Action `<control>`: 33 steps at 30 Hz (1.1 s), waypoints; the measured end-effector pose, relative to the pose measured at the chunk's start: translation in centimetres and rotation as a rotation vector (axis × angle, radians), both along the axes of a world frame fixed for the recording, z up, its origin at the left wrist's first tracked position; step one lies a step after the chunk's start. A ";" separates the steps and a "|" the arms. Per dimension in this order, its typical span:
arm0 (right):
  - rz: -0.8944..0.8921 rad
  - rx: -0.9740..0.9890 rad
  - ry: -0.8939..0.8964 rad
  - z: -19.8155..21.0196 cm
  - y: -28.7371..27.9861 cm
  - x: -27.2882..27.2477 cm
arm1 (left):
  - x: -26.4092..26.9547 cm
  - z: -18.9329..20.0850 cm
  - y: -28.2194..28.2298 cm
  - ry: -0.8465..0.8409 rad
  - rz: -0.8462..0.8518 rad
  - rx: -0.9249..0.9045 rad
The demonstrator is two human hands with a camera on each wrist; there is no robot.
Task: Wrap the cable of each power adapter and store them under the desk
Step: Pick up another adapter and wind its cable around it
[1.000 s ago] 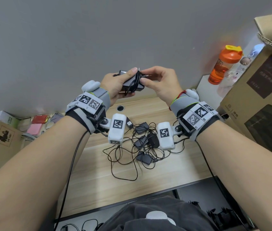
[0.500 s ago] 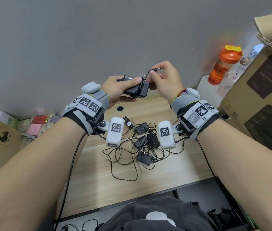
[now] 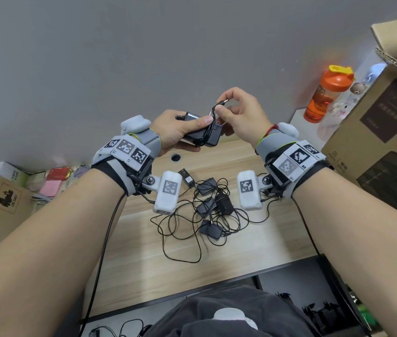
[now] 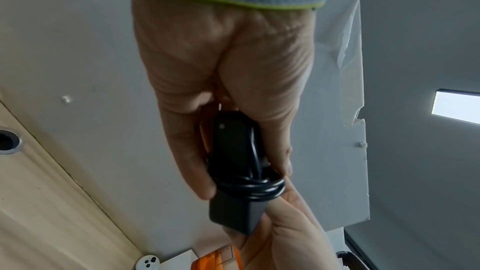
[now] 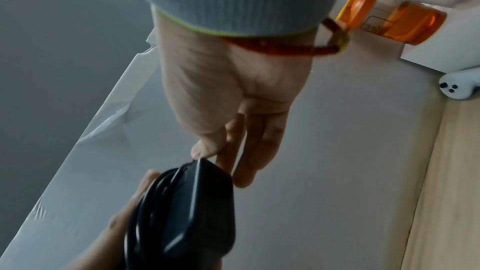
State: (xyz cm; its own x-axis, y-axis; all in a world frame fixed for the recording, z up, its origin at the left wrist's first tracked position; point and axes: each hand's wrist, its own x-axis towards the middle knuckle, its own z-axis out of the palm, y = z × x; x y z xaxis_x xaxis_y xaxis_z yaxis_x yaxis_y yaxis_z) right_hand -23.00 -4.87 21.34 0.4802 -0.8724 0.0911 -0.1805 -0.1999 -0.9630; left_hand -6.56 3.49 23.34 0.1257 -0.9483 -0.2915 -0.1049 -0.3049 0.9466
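Adapter (image 3: 202, 133) is clamped in the left hand (image 3: 175, 132), cable (image 3: 213, 115) nearly wrapped; its plug end is pinched by the right hand (image 3: 241, 115). Probably that end gets tucked next, then stowed under the bench (image 3: 131, 251).

A black, box-shaped power adapter (image 3: 202, 132) is held above the surface, gripped between the left thumb and fingers (image 3: 201, 121), with its thin black cable (image 4: 253, 189) wound in several turns around its body. The cable's plug tip (image 3: 222, 102) is pinched just above the adapter by the right fingers (image 3: 219, 109). Below the fingers, several more black adapters (image 3: 213, 206) lie on the surface in a tangle of loose cables (image 3: 180, 229).
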 end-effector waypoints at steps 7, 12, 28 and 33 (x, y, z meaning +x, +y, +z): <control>0.164 0.313 -0.015 -0.7 0.0 -0.8 | -0.6 0.9 0.7 0.071 -0.111 -0.030; 0.125 0.337 -0.007 -2.3 1.3 -0.4 | -2.3 2.0 -0.2 0.124 -0.064 -0.116; -0.168 0.350 -0.105 -2.8 2.9 -1.1 | -2.0 -2.5 -0.5 0.166 -0.036 -0.006; -0.198 0.516 -0.163 -4.8 5.1 -1.2 | -2.9 -4.6 -0.5 0.174 -0.036 0.019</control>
